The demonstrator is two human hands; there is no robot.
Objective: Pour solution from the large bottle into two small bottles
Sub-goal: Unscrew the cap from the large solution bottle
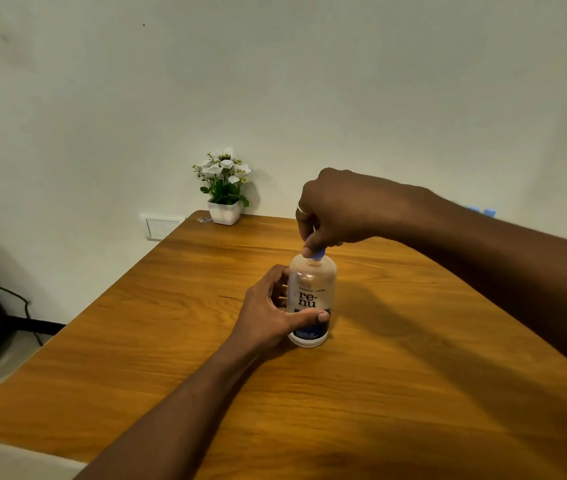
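Note:
The large bottle point(311, 296) stands upright near the middle of the wooden table point(171, 341). It is clear plastic with a white and dark blue label. My left hand point(268, 313) wraps around its lower half, thumb across the label. My right hand point(330, 209) comes down from above and pinches the blue cap point(318, 253) on the bottle's neck. Two small blue tops point(481, 211) peek out behind my right forearm at the far right; the bottles beneath them are hidden.
A small white pot of white flowers point(224, 188) stands at the table's far corner against the wall. A wall socket plate point(162, 226) and a black cable point(22, 306) lie off the table's left edge.

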